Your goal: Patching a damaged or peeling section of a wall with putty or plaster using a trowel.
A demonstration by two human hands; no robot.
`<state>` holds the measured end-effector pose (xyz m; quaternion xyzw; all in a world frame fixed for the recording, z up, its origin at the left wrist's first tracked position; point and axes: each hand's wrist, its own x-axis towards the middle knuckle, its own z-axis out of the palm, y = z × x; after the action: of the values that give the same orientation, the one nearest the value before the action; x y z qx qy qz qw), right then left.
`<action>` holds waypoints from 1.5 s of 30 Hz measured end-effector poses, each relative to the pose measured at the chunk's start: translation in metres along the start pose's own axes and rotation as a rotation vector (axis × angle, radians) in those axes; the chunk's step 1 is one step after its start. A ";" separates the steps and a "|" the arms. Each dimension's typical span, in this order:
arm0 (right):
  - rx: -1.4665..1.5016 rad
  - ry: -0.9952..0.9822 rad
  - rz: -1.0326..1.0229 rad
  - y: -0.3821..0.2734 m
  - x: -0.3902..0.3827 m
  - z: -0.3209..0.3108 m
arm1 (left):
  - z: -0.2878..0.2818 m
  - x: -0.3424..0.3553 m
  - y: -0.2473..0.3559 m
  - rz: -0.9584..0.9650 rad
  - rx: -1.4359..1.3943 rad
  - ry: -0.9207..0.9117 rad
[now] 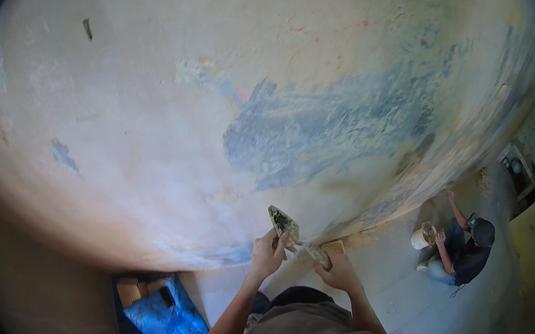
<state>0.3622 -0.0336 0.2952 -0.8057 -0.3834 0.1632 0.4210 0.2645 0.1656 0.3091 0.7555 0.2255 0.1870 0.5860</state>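
Observation:
My left hand (267, 255) is closed around a small pointed trowel (285, 226), its tip up toward the wall and its blade crusted with pale and dark material. Just to the right, my right hand (340, 273) grips a scraper-like tool (318, 254) coated in grey residue; its exact kind is hard to make out. The two tools come close together, and I cannot tell whether they touch. A tan block-like piece (335, 247) shows above my right hand. Ahead stands a worn wall (171, 145) with a broad rough grey patch (336, 125).
A person (472, 255) in a dark cap crouches at the right by the wall, beside a pale bucket (423, 236). Blue plastic sheeting (169, 319) and cardboard boxes (131, 292) lie at lower left. Light tiled floor (389, 285) runs along the wall's foot.

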 end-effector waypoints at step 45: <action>-0.045 -0.091 0.062 0.020 -0.016 -0.008 | -0.008 -0.004 -0.061 -0.029 -0.344 -0.253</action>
<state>0.3656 -0.0569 0.2828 -0.8181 -0.3806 0.2041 0.3797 0.2489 0.1826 0.2516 0.6584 0.1257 0.1178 0.7327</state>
